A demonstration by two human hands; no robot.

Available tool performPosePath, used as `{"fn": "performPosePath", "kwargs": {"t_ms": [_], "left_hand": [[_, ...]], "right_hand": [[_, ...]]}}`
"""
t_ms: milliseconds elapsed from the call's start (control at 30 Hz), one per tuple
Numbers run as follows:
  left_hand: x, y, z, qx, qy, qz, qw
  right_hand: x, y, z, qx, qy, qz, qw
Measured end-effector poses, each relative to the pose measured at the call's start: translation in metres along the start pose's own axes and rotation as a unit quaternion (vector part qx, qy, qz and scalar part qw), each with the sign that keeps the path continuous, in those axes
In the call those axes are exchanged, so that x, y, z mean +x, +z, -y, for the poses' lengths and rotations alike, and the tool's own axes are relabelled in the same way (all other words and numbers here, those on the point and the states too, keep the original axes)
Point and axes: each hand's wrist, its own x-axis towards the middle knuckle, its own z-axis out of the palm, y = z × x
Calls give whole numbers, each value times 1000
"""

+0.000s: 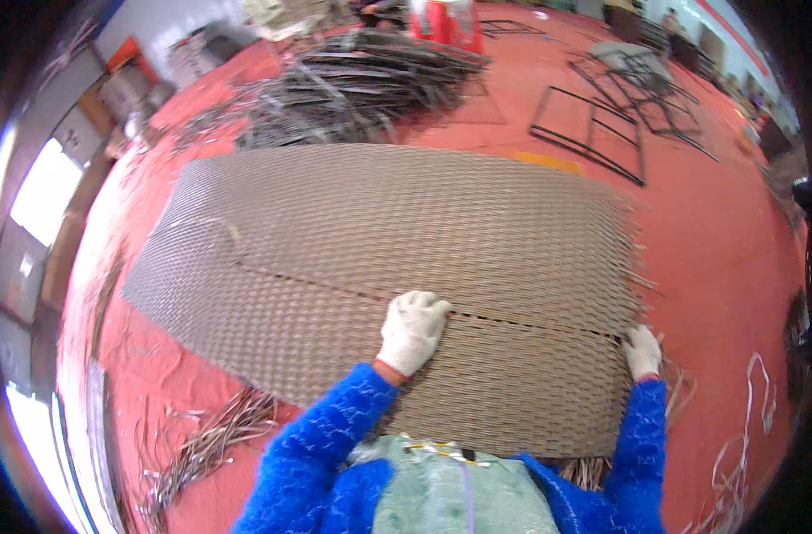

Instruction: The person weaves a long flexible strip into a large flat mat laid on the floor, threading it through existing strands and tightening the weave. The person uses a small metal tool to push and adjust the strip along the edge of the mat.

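A large woven mat [361, 214] of brown-grey flat strips spreads before me, its right edge ending in loose strip ends. A narrow dark gap in the weave [335, 287] runs across it from the left part to the right edge. My left hand [414, 331], in a white knit glove, rests on the mat at this gap with curled fingers; whatever they hold is hidden. My right hand [642, 352], gloved likewise, closes on the mat's right edge where the gap ends.
Loose strips [214, 436] lie on the red floor [717, 258] at the lower left. Beyond the mat rises a big pile of dark strips [352, 89]. Black metal frames [593, 133] lie at the far right, and white cord [735, 454] trails at the near right.
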Motion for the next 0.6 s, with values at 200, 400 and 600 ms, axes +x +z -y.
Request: {"fn": "performPosePath", "kwargs": {"t_ms": [200,400,600], "left_hand": [[-3,0,6,24,-24,48,998],[-3,-1,8,-4,-15,47,999],[-1,-1,9,0,-23,60,998]], "right_hand": [[4,22,-13,-10,58,21,998],[9,45,-21,-105,11,-39,994],[0,20,-9,-202,26,-111,973]]}}
